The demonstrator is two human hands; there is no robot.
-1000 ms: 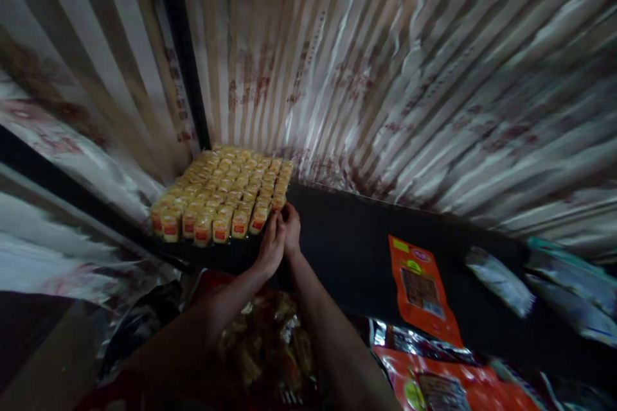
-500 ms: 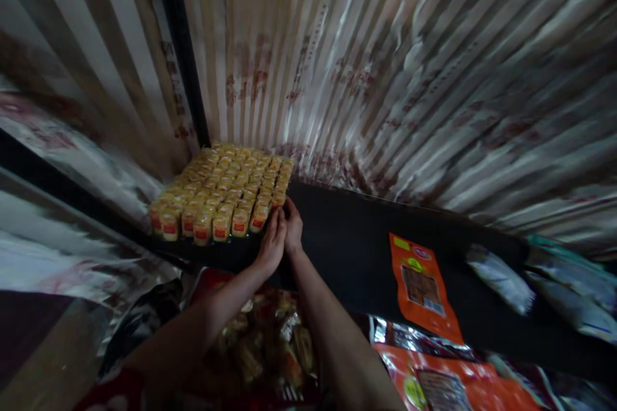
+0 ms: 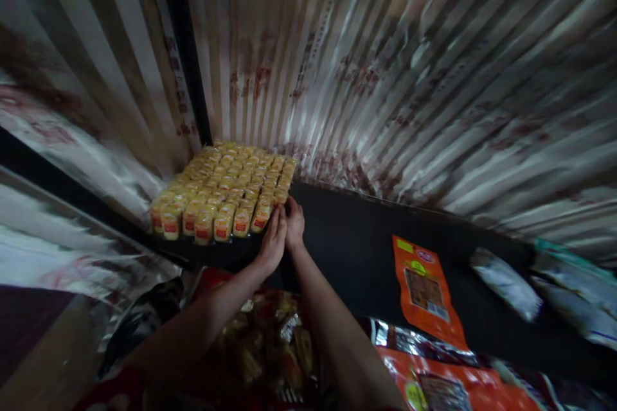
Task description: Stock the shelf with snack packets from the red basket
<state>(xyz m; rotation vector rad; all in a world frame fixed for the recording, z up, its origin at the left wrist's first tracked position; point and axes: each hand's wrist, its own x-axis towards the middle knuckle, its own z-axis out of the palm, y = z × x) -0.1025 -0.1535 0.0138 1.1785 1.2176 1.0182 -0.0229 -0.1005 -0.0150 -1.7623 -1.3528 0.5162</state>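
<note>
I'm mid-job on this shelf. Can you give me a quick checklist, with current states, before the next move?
1. Both hands visible: ok. The left hand and right hand are close together.
2. Hands by the block of yellow packs: ok, fingertips at its near right corner.
3. Grip on a single pack: cannot tell; the fingers hide what may be between them.
4. Front edge of the block even: not ok; some front packs stand further out than others.
5. Orange packet apart from the hands: ok, it lies to their right with bare black shelf between.
</note>
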